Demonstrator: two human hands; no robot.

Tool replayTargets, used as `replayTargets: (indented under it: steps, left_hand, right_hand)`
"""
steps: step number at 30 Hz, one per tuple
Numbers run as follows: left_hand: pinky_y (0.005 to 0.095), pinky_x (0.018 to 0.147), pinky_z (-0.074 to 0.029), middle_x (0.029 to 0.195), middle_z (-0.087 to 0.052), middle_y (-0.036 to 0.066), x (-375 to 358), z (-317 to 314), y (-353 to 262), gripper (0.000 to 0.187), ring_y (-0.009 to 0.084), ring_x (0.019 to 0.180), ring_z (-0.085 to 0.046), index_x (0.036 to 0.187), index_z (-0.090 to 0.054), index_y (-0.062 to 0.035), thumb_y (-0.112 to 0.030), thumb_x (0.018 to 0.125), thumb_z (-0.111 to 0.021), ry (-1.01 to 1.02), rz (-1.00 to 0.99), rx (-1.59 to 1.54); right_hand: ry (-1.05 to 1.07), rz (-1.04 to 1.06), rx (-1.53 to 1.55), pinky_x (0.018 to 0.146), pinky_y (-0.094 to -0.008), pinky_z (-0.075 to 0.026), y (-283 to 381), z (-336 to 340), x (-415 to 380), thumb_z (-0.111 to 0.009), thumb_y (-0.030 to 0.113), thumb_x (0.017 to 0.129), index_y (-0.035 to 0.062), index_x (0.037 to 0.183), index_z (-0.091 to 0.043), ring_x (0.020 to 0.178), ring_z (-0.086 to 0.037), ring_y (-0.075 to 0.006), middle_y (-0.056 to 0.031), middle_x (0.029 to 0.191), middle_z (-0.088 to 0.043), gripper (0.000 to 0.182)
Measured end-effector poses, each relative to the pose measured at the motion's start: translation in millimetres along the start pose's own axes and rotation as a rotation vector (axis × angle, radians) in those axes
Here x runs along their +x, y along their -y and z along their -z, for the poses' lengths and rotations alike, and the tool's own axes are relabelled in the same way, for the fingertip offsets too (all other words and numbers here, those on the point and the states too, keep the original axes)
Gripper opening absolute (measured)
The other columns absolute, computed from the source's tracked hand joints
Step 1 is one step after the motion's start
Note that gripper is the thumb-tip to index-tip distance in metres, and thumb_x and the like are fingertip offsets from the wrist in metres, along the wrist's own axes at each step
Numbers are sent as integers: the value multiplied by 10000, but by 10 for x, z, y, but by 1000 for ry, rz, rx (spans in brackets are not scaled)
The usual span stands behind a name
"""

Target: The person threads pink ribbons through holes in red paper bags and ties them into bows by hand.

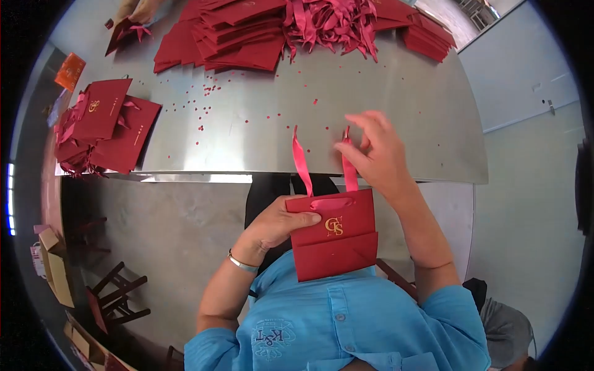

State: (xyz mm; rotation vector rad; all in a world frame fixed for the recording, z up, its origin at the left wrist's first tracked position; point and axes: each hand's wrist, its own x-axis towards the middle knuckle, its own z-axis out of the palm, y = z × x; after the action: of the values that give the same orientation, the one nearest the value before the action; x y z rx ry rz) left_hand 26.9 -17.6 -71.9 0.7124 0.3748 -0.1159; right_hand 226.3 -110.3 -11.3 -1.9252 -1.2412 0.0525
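Observation:
A small red paper gift bag (334, 253) with gold lettering is held at chest height, just off the table's near edge. Gripping its upper left side is my left hand (278, 226), thumb across the front and fingers behind. Two pink ribbon ends rise from the bag: the left ribbon end (300, 161) stands loose, while the right ribbon end (349, 167) passes close by my right hand (377, 151). That hand is slightly blurred, its thumb and fingers spread apart around the ribbon's tip.
A metal table (247, 148) with scattered red paper dots lies ahead. On it are a pile of finished-looking red bags (105, 127) at left, stacked flat red bags (235, 37), and a heap of pink ribbons (331, 28). Another person's hand (143, 9) shows top left. A wooden stool (114, 297) stands lower left.

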Motion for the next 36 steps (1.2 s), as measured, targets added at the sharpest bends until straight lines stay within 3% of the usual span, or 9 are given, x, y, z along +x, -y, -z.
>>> replayTargets:
  steps: [2, 4, 7, 16, 32, 34, 35, 36]
  left_hand:
    - [301, 904, -494, 1069, -658, 93, -2, -8, 7, 332, 153, 991, -618, 1132, -603, 34, 3, 814, -691, -12, -18, -19]
    - [302, 907, -492, 1065, -659, 89, -26, -27, 2, 340, 151, 992, -617, 1129, -605, 31, 15, 802, -697, 3, -39, -25]
    - [314, 921, -491, 1067, -659, 99, -28, -21, 2, 366, 168, 1003, -621, 1136, -599, 33, 44, 784, -698, 40, -66, -3]
    - [302, 893, -496, 1052, -664, 95, -63, -33, 4, 362, 158, 976, -622, 1109, -609, 36, 71, 760, -699, 42, -53, 143]
    - [276, 864, -495, 1022, -672, 76, -74, -100, -38, 350, 136, 947, -624, 1103, -619, 38, 82, 759, -669, -33, -67, 202]
    - [276, 855, -500, 1016, -675, 76, -89, -94, -54, 361, 135, 934, -627, 1106, -619, 40, 76, 752, -678, -34, -56, 192]
    - [276, 847, -504, 1011, -678, 76, -101, -87, -63, 371, 135, 921, -631, 1108, -618, 42, 70, 745, -686, -51, -51, 182]
    - [276, 847, -504, 1011, -678, 76, -110, -83, -66, 371, 135, 921, -631, 1108, -618, 42, 70, 745, -686, -41, -48, 184]
  right_hand:
    - [-34, 88, 38, 561, -315, -466, 33, 38, -94, -753, 55, 722, 66, 861, -664, 658, -566, -173, -66, 846, -593, 165]
    - [85, 501, 17, 559, -315, -465, 60, 64, -267, -771, 39, 662, 77, 853, -679, 673, -564, -194, -49, 846, -593, 216]
    - [186, 521, 10, 585, -312, -466, 247, 30, -482, -782, 49, 619, 79, 838, -685, 698, -563, -206, -33, 848, -592, 242]
    - [138, 599, -87, 626, -317, -459, 248, -77, -542, -788, 80, 615, 70, 830, -667, 752, -565, -218, -31, 850, -588, 247]
    - [169, 535, 22, 639, -335, -475, 219, 37, -470, -763, 38, 669, 55, 813, -624, 737, -578, -241, -74, 872, -615, 201]
    - [87, 353, 110, 634, -328, -473, 186, 245, -442, -746, 7, 690, 35, 842, -644, 728, -588, -239, -88, 870, -637, 185]
    - [72, 254, 124, 628, -311, -474, 61, 318, -475, -699, 37, 782, 7, 890, -659, 711, -590, -205, -111, 844, -643, 119]
    - [66, 250, 115, 628, -311, -474, -25, 416, -485, -699, 37, 782, 7, 890, -659, 711, -590, -205, -111, 844, -643, 119]
